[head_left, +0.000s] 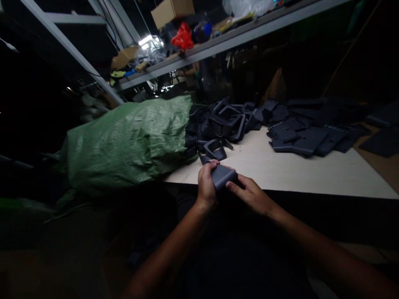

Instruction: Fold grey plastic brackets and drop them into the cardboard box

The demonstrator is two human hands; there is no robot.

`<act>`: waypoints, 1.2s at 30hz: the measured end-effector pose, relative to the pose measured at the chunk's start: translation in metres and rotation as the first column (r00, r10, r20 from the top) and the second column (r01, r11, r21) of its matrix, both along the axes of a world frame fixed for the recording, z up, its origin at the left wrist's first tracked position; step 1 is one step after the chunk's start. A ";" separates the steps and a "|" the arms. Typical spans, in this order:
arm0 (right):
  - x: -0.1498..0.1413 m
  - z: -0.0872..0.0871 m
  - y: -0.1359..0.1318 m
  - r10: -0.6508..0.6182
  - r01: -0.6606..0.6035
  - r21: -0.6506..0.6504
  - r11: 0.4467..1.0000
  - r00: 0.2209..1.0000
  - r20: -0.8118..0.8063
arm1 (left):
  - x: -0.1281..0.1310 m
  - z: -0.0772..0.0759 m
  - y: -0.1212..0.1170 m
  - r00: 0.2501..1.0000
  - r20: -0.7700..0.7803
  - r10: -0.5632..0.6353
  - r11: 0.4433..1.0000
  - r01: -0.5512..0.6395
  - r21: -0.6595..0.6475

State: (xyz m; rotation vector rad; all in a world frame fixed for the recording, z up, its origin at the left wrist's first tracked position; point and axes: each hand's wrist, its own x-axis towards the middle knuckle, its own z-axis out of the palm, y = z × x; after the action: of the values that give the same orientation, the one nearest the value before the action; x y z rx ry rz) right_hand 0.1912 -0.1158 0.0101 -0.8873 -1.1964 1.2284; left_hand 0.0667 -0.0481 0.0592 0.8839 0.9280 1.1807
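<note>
A dark grey plastic part (223,176), box-like with a smooth face and rounded edge, is held between both my hands over the table's front edge. My left hand (207,182) wraps round its left side, the thumb along the top. On its right side my right hand (249,190) grips it with thumb and fingers. Just beyond lies a black frame-shaped part (215,149) on the pale tabletop (249,166). A green woven sack (131,141) lies on its side at left, with a pile of black plastic frames (229,118) at its mouth.
Flat black plastic panels (299,135) are heaped at the right of the table. Above the back runs a shelf (212,49) carrying a cardboard box (172,11), a red plastic bag (183,37) and clear plastic wrap. Part of another person's arm (188,71) shows behind.
</note>
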 end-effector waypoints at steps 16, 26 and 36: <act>0.016 -0.009 0.011 -0.041 0.007 -0.408 0.913 0.996 -0.075 | -0.038 -0.085 0.030 0.993 0.098 -0.065 0.951 0.092 -0.296; 0.013 -0.005 0.053 0.017 0.074 -0.302 0.950 0.958 0.285 | -0.109 -0.077 0.041 0.821 -0.157 -0.549 0.834 0.529 -0.157; 0.012 -0.004 0.055 0.108 -0.045 -0.448 0.893 0.988 0.115 | -0.131 -0.074 0.043 0.972 -0.077 -0.224 0.974 0.226 0.026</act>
State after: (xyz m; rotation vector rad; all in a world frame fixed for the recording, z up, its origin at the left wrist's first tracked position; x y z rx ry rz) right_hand 0.2035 -0.0604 0.0065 -1.2895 -1.0802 1.5616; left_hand -0.0644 -0.0053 -0.0145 1.0375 0.8438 0.9767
